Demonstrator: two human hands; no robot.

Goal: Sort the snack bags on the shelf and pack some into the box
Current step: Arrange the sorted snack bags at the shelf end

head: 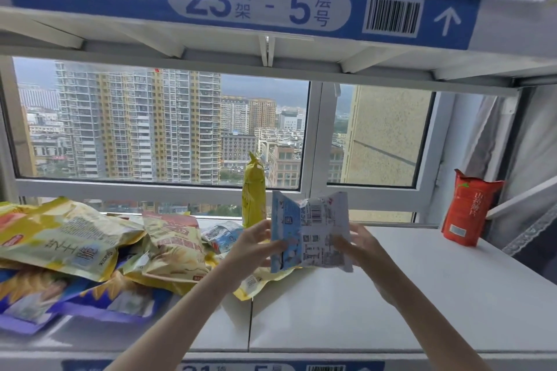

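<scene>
A light blue and white snack bag (310, 229) stands upright above the white shelf (407, 295), its back with barcodes facing me. My left hand (256, 245) grips its left edge and my right hand (360, 242) grips its right edge. A heap of yellow snack bags (69, 235) and purple-blue snack bags (90, 298) lies on the shelf's left half. A tall yellow bag (254, 193) stands behind my left hand. An orange-red bag (467, 209) stands upright at the far right. No box is in view.
The upper shelf board with a blue label strip (241, 0) hangs close overhead. A window (162, 129) runs behind the shelf. A grey curtain (530, 190) hangs at the right. The shelf's right half is bare white surface.
</scene>
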